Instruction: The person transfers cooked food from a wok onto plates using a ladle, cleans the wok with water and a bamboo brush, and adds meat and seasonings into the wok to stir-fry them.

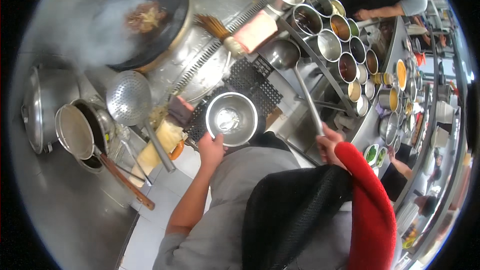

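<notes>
My left hand (pixel 212 148) grips the rim of a round steel bowl (pixel 243 131), which looks empty apart from bright reflections. In my right hand (pixel 330 142) is the long handle of a steel ladle (pixel 279 54); the ladle's head lies beside the seasoning containers. At the upper left a large black wok (pixel 165 41) holds a small heap of browned food (pixel 144 17), and smoke or steam rises over it. A perforated steel skimmer (pixel 128 97) rests left of the bowl, its handle pointing towards me.
Round steel containers (pixel 329 45) of sauces and seasonings crowd a stand at the upper right. A bamboo brush (pixel 213 26) and folded pink cloth (pixel 255 32) lie near the range edge. A lidded pot (pixel 37 108) and wooden-handled strainer (pixel 75 131) stand left. Co-workers are at the right.
</notes>
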A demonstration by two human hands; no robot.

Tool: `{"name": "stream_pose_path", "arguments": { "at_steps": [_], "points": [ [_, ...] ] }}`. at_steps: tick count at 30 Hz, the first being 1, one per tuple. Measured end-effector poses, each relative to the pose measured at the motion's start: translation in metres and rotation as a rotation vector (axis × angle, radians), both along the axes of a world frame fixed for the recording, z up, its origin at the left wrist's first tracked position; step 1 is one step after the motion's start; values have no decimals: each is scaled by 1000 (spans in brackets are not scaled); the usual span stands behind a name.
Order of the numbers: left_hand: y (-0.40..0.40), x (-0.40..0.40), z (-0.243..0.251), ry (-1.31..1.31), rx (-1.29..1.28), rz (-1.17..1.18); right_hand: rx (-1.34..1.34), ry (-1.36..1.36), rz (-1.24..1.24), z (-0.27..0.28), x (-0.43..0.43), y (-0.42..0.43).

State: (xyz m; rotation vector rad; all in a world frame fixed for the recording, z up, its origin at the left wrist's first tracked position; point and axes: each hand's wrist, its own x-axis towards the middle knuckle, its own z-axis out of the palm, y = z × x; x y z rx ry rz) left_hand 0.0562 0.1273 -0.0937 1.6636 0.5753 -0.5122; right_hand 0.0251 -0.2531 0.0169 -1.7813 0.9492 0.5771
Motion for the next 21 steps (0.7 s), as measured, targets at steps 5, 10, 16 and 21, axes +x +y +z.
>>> {"name": "stream_pose_path", "arguments": {
  "at_steps": [5, 10, 16, 21],
  "points": [
    [-42, -9, -55, 98, 48, -16, -99, -97, -118, -188, 24, -41],
    [-85, -28, -131, 171, 119, 50, -296, -256, -60, -347, 137, -135],
    [-113, -64, -197, 279, 122, 129, -294, -114, 75, -442, 239, -212],
    [-124, -83, -199, 361, 220, 129, 118, -136, -308, -458, 290, -215]
  ]
}}
